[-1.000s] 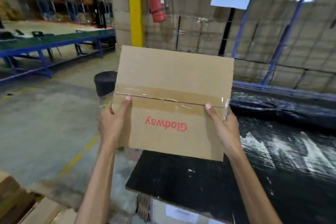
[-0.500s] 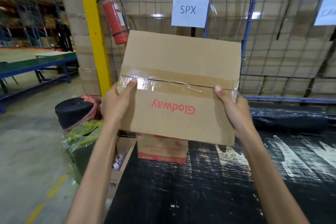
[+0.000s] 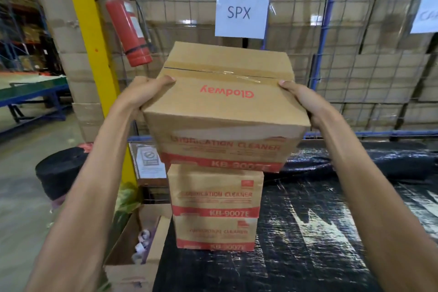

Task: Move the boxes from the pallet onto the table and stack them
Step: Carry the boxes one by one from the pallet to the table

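A wire-mesh partition (image 3: 355, 78) backed by stacked cartons fills the background, with a yellow post (image 3: 94, 73) and a red fire extinguisher (image 3: 128, 33) at its left and a paper sign reading "SPX" (image 3: 241, 15) at centre. Below it, the worktop (image 3: 308, 232), covered in glossy black film, occupies the lower right. On its left end two boxes are shown already stacked, the upper stacked box (image 3: 215, 191) resting squarely on the lower stacked box (image 3: 215, 233); both are printed in red with "CLEANER" and "KB-9007E". A third, the carried box (image 3: 225, 111), sealed with clear tape and marked "Glodway" on its top, is held directly above this stack, its base seeming to sit at or just over the top of the upper box; whether contact is made cannot be told. The left hand (image 3: 144, 92) is clamped against the left side, and the right hand (image 3: 305, 102) against the right side, each grip closed on the carried box with fingers curled over the top edge. The task is judged partly done: two boxes placed, a third about to be set down. The pallet is not shown, so the remaining count is unknown. Beside the worktop, an open carton (image 3: 132, 239) is seen holding small, indistinct items.
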Demonstrator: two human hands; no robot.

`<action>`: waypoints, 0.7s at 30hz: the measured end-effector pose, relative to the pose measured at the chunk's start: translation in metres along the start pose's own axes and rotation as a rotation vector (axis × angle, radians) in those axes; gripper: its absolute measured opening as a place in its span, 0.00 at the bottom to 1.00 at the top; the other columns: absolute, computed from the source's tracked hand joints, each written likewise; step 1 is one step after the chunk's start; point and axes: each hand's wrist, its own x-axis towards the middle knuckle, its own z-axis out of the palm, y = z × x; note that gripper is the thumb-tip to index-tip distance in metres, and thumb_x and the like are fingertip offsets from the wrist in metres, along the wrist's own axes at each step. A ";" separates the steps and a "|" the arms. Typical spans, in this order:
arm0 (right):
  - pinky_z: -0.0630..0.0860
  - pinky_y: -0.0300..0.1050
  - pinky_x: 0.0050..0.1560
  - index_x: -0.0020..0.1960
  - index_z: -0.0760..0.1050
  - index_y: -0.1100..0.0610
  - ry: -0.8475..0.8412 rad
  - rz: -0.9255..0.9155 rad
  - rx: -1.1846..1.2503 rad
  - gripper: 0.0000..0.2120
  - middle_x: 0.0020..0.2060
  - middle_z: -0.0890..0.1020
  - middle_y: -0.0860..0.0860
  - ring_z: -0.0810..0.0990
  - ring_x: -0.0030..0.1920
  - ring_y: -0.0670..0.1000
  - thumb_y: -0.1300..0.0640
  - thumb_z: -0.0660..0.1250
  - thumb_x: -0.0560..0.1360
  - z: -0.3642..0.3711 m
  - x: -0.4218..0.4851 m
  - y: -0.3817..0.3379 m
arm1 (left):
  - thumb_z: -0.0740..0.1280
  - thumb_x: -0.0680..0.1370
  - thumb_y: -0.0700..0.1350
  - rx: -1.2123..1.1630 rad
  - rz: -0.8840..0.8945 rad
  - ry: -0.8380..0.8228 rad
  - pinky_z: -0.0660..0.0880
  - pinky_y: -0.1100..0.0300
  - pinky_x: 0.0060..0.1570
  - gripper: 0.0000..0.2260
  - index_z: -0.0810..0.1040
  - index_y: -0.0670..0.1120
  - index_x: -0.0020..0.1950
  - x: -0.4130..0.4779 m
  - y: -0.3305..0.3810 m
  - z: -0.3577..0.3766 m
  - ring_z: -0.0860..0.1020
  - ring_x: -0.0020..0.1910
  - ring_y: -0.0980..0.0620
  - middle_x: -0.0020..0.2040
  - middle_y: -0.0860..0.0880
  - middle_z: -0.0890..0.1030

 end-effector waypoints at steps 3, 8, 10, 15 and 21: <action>0.79 0.46 0.44 0.62 0.80 0.55 -0.042 0.009 -0.065 0.24 0.49 0.88 0.51 0.86 0.45 0.50 0.39 0.68 0.75 0.011 0.035 -0.003 | 0.74 0.74 0.59 0.027 0.015 -0.012 0.73 0.58 0.35 0.16 0.79 0.47 0.44 0.041 -0.007 0.001 0.81 0.38 0.53 0.43 0.52 0.83; 0.76 0.45 0.39 0.59 0.80 0.54 -0.051 0.055 -0.129 0.17 0.43 0.87 0.50 0.85 0.39 0.49 0.43 0.65 0.79 0.030 0.082 0.003 | 0.74 0.68 0.64 0.063 -0.061 -0.047 0.72 0.57 0.37 0.28 0.83 0.43 0.57 0.099 -0.036 0.010 0.83 0.43 0.48 0.50 0.46 0.85; 0.76 0.44 0.39 0.58 0.80 0.54 -0.049 0.093 -0.143 0.16 0.42 0.87 0.50 0.84 0.39 0.49 0.43 0.65 0.79 0.036 0.100 0.009 | 0.74 0.67 0.65 0.056 -0.102 -0.056 0.72 0.57 0.36 0.30 0.83 0.43 0.57 0.115 -0.052 0.017 0.83 0.43 0.48 0.52 0.45 0.85; 0.77 0.37 0.28 0.55 0.79 0.55 -0.072 0.223 -0.138 0.13 0.34 0.85 0.50 0.84 0.30 0.48 0.47 0.64 0.81 0.050 0.127 0.036 | 0.74 0.70 0.61 0.065 -0.181 -0.088 0.72 0.59 0.34 0.24 0.82 0.43 0.54 0.137 -0.092 0.042 0.82 0.39 0.49 0.46 0.46 0.84; 0.76 0.45 0.41 0.54 0.78 0.54 -0.016 0.323 -0.077 0.12 0.42 0.83 0.52 0.81 0.39 0.51 0.45 0.66 0.80 0.060 0.144 0.066 | 0.75 0.67 0.63 0.041 -0.226 -0.093 0.76 0.54 0.44 0.27 0.83 0.43 0.54 0.157 -0.121 0.055 0.84 0.47 0.45 0.51 0.43 0.85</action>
